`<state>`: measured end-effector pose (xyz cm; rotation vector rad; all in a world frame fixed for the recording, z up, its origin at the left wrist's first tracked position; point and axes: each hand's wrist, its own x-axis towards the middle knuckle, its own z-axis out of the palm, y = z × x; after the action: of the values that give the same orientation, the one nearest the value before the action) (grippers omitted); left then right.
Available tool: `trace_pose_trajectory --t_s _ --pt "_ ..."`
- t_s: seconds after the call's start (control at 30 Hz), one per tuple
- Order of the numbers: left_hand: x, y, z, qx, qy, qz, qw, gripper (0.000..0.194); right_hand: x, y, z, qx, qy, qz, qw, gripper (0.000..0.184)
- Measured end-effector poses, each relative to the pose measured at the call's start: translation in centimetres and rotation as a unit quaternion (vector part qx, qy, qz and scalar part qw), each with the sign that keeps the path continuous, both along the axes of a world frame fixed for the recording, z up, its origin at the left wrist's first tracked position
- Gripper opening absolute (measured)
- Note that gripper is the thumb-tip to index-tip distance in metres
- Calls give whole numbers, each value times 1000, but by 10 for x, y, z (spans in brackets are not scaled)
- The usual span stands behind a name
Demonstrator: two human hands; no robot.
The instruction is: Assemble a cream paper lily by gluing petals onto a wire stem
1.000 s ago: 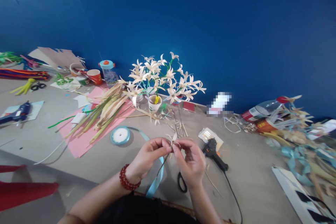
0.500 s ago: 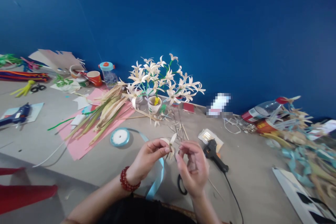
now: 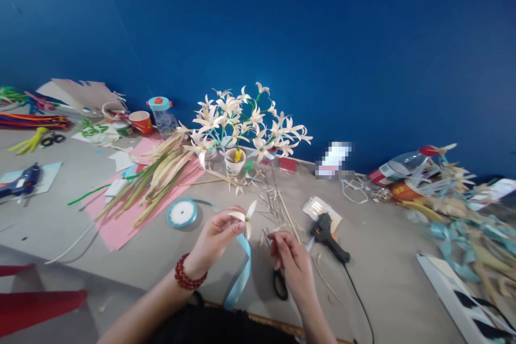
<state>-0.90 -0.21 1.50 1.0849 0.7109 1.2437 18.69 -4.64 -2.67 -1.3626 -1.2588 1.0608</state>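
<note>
Between the thumb and fingers of my left hand (image 3: 220, 234) is a cream husk flower (image 3: 247, 216) with its petals spread. A light blue ribbon (image 3: 243, 271) hangs below that hand, running back to its spool (image 3: 182, 213). My right hand (image 3: 292, 260) is low over the table, to the right of the flower, with fingers drawn together. Whether anything is in its fingertips I cannot make out. Thin stalk scraps (image 3: 278, 201) lie just beyond it. Under this hand shows a black scissors handle (image 3: 279, 285); the rest is hidden.
A black glue gun (image 3: 328, 236) with a trailing cord lies to the right. Made-up cream flowers (image 3: 231, 113) stand in cups at the back. Dried husks (image 3: 161, 183) rest on pink paper (image 3: 113, 231). A blue glue gun (image 3: 26, 180) is far left, a bottle (image 3: 403, 166) far right.
My hands have moved apart. The left, with the flower, has shifted left, and the right has dropped away from the flower toward the table. The view has turned slightly.
</note>
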Motion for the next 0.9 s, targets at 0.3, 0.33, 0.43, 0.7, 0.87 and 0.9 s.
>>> trace_pose_trajectory --t_s 0.3,0.33,0.43,0.7,0.87,0.9 --pt "-56 16 -7 -10 -23 148 989 11 72 -6 11 14 -138 -129 982 42" --pt "-62 17 -9 -7 -15 155 988 10 87 -6 17 30 -149 -183 971 41" --pt "-66 15 -12 -15 -17 142 990 9 115 -6 29 85 -253 -260 928 40" --pt "-26 5 -7 -78 -59 28 995 15 75 2 8 49 -262 -66 961 32" --pt "-21 5 -8 -104 -97 -16 990 15 75 4 0 47 -292 -52 954 32" --pt "-20 6 -9 -108 -107 -20 988 14 76 6 0 48 -299 -59 951 32"
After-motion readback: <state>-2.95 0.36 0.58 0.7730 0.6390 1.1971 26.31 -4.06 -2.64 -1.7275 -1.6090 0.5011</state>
